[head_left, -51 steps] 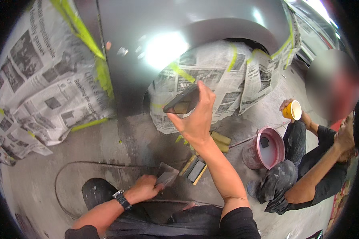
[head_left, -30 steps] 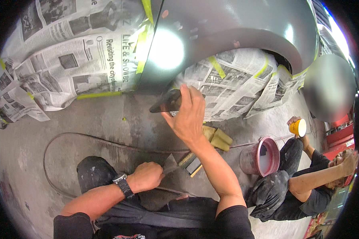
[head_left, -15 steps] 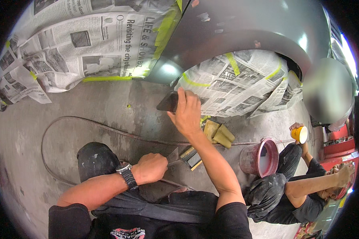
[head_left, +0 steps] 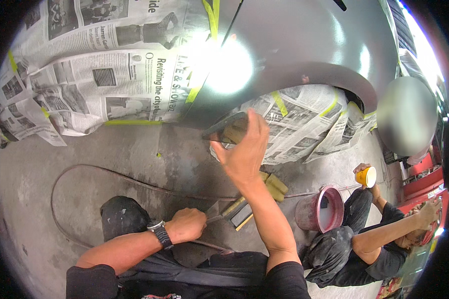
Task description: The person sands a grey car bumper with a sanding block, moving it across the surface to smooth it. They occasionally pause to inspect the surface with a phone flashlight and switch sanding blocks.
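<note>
My right hand point(head_left: 247, 154) is raised by the lower edge of the grey car panel point(head_left: 294, 45), near the front of the wheel arch. Between its thumb and fingers is a bent dark sheet that looks like sandpaper point(head_left: 234, 131), its inner side brownish. Whether the sheet touches the panel I cannot tell. Over my knee, my left hand point(head_left: 187, 225) is closed around a flat scraper point(head_left: 213, 211); the thin blade sticks out past the fingers and the handle is hidden. Beyond my right forearm lie yellowish sponge-like blocks point(head_left: 274, 187) and a long dark sanding block point(head_left: 240, 215).
Newspaper point(head_left: 129, 89) with yellow-green tape masks the car's left part and the wheel. A hose point(head_left: 114, 172) loops over the concrete floor. To the right stands a reddish bucket point(head_left: 314, 212) with liquid; beside it a crouching co-worker holds a yellow cup point(head_left: 366, 177).
My right hand has turned and its grip has widened, so the sheet now shows its inner side. The view has tilted upward, and a bright glare appears on the panel. My left hand keeps its grip.
</note>
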Action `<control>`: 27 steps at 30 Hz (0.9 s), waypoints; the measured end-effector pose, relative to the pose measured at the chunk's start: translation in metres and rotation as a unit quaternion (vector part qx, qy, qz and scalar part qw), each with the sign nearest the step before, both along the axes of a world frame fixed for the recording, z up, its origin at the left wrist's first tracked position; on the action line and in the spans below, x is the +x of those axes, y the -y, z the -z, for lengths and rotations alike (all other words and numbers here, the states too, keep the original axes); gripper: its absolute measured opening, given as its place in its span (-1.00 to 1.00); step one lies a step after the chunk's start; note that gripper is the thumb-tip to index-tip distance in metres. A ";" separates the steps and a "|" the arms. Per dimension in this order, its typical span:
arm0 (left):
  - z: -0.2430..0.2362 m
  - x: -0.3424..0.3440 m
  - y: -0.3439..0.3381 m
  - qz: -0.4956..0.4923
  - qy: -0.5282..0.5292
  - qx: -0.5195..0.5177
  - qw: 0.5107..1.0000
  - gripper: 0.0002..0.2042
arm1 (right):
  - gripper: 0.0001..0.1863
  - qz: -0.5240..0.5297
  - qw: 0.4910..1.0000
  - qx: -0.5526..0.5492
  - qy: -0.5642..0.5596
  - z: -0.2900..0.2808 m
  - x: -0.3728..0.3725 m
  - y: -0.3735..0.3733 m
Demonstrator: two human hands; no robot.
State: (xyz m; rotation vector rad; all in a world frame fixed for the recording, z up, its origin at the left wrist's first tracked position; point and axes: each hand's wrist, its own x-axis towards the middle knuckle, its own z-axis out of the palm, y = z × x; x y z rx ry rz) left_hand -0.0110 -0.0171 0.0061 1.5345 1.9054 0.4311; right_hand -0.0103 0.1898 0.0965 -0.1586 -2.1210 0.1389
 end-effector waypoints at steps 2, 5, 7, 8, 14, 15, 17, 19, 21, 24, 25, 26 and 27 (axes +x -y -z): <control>-0.001 0.000 0.000 -0.005 0.000 -0.004 1.000 -0.72 | 0.15 0.013 1.000 -0.005 -0.013 -0.010 0.001 -0.002; -0.001 0.000 0.002 -0.010 0.000 -0.006 1.000 -0.72 | 0.16 0.011 1.000 -0.005 -0.027 -0.019 0.002 0.000; 0.000 0.000 0.002 -0.010 -0.002 -0.006 1.000 -0.71 | 0.19 0.005 1.000 0.013 -0.025 -0.022 0.002 0.002; 0.001 0.001 0.001 -0.010 -0.004 -0.005 1.000 -0.71 | 0.21 0.002 1.000 0.021 -0.023 -0.022 0.002 0.003; -0.005 0.000 -0.001 -0.009 -0.015 -0.001 1.000 -0.72 | 0.20 -0.006 0.998 0.011 0.054 -0.014 -0.001 0.016; -0.004 0.000 0.000 -0.006 -0.020 0.014 1.000 -0.72 | 0.20 -0.005 0.998 0.008 0.062 -0.013 0.000 0.015; -0.009 -0.001 0.001 -0.011 -0.012 -0.012 1.000 -0.72 | 0.18 0.005 0.998 0.002 0.069 -0.013 0.003 0.017; -0.010 0.000 0.000 -0.009 -0.014 -0.020 1.000 -0.72 | 0.17 0.011 0.997 0.000 0.074 -0.015 0.009 0.018; -0.007 0.002 -0.002 -0.001 -0.024 -0.010 1.000 -0.71 | 0.16 0.012 0.997 0.003 0.075 -0.017 0.015 0.017; -0.012 0.002 -0.009 -0.013 -0.033 -0.034 0.999 -0.70 | 0.16 0.010 0.997 0.009 0.076 -0.019 0.023 0.015; -0.014 0.001 -0.009 -0.020 -0.031 -0.041 0.998 -0.70 | 0.17 0.012 0.997 0.014 0.071 -0.020 0.026 0.015; -0.015 0.001 -0.009 -0.027 -0.029 -0.047 0.998 -0.70 | 0.17 0.014 0.998 0.019 0.066 -0.023 0.030 0.014; -0.017 0.000 -0.009 -0.034 -0.028 -0.054 0.998 -0.70 | 0.17 0.016 0.998 0.023 0.060 -0.025 0.034 0.013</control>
